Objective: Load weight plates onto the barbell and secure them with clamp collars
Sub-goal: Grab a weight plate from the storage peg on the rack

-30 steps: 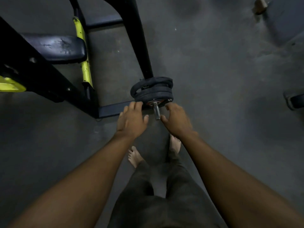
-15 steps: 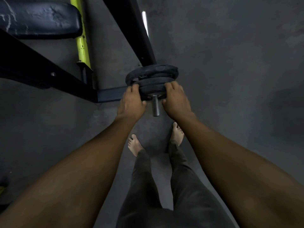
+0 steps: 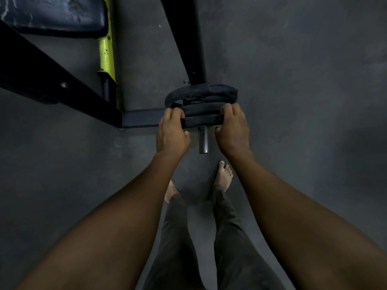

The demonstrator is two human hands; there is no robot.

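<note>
Weight plates first: we count three round black rubber-coated weight plates (image 3: 202, 105) stacked on the bare steel barbell sleeve (image 3: 203, 139), which sticks out toward us past the nearest plate. The stack hangs over the dark grey concrete floor (image 3: 303, 101), right at the foot of one black steel rack upright (image 3: 188, 38).

Both our hands are on the nearest plate. Our left hand (image 3: 171, 130) wraps its left rim, fingers curled over the edge and thumb on the face. Our right hand (image 3: 232, 126) does the same on the right rim, so the plate is clamped between the two.

Off to the left we've got one worn dark blue vinyl bench pad (image 3: 54, 13), one yellow-green metal post (image 3: 106, 53) under it, and one black frame beam (image 3: 41, 74) running diagonally. Below, two bare feet (image 3: 225, 172) and dark trousers (image 3: 176, 237). Can't spot a collar from here.
</note>
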